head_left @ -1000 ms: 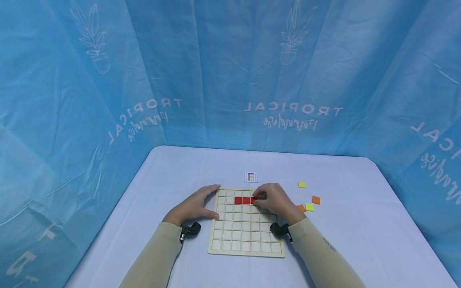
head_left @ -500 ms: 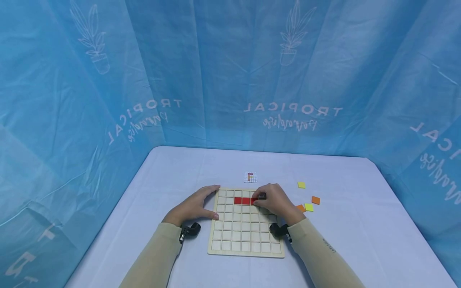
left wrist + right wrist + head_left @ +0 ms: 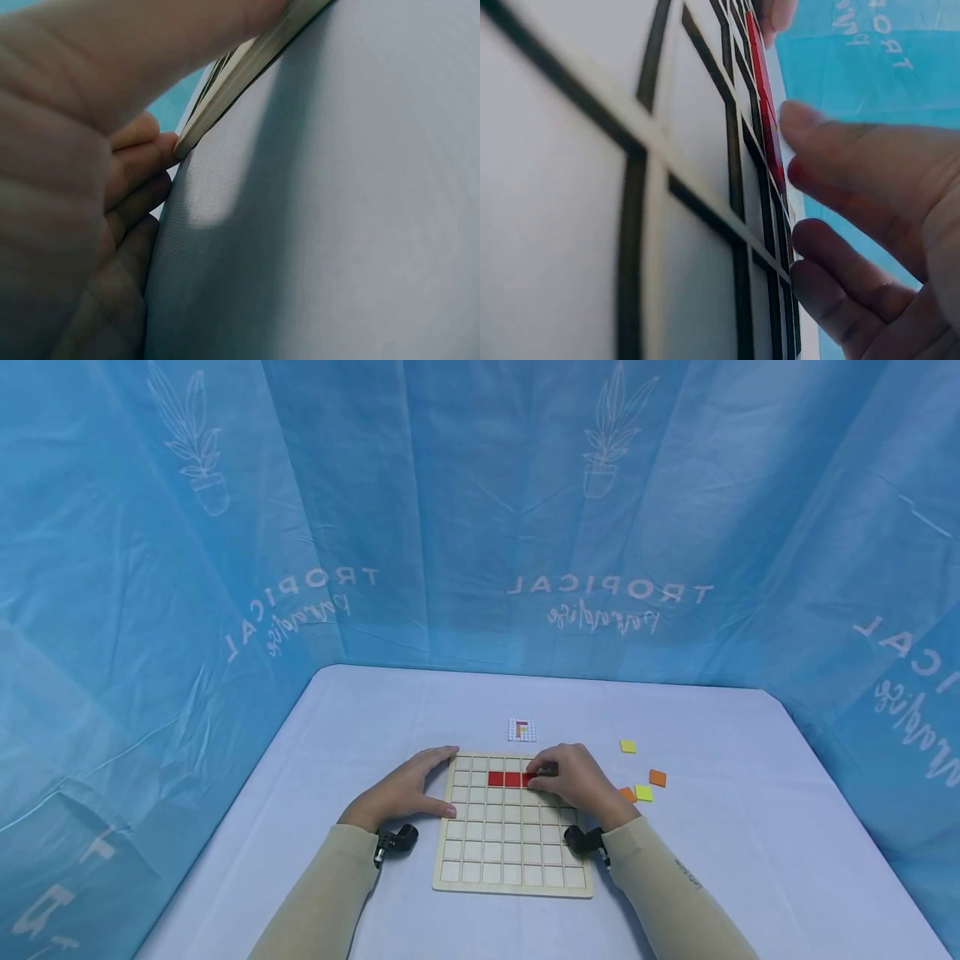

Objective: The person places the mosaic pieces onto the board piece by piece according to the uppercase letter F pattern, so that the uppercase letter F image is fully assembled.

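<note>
A pale wooden grid board (image 3: 502,852) lies on the white table. Three red square tiles (image 3: 512,778) form a row near its far side. At the right end of that row, my right hand (image 3: 573,777) has thumb and forefinger at the last red tile (image 3: 774,154), partly covering it. The other fingers are bent close to the board's surface. My left hand (image 3: 405,789) is spread along the board's left edge, thumb on the rim and fingertips by the far left corner. In the left wrist view, the fingertips touch the board's corner (image 3: 187,142).
Beyond the board lies a small pattern card (image 3: 522,729) printed with a coloured shape on a grid. Right of the right hand are loose tiles: a yellow tile (image 3: 627,746), an orange tile (image 3: 657,777) and others. A blue curtain (image 3: 465,527) surrounds the table.
</note>
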Demonstrator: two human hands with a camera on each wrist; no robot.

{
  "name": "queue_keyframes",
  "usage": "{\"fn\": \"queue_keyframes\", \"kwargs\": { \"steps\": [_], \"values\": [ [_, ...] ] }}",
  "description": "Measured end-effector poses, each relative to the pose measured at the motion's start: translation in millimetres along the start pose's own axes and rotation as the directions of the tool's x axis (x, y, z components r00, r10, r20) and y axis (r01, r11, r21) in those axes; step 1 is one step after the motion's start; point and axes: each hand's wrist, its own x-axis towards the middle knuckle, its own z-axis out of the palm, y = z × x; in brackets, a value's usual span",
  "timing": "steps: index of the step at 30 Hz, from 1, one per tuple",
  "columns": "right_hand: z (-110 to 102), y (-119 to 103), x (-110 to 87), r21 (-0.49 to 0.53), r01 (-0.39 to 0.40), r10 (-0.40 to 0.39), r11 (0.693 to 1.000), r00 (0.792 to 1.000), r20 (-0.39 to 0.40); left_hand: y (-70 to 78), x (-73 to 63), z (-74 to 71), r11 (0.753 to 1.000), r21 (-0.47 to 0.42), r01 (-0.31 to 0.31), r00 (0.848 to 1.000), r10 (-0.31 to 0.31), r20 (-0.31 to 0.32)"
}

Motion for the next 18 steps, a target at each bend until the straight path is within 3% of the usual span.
{"fn": "queue_keyframes", "kwargs": {
  "steps": [6,12,18],
  "values": [
    [-17.9,9.8,-9.7,0.081,0.006,0.001,0.997,0.997,-0.083,1.0,1.0,1.4,1.000,-0.008,0.006,1.000,-0.006,0.006],
    [-43.3,22.8,-21.1,0.070,-0.056,0.069,0.996,0.977,-0.201,2.2,0.8,1.0,1.000,-0.006,0.012,1.000,-0.012,0.005],
    [-52.9,32.0,-29.6,0.065,-0.115,0.126,0.991,0.969,-0.211,0.2,-0.2,1.3,1.000,0.002,0.026,1.000,-0.026,-0.004]
  ]
}}
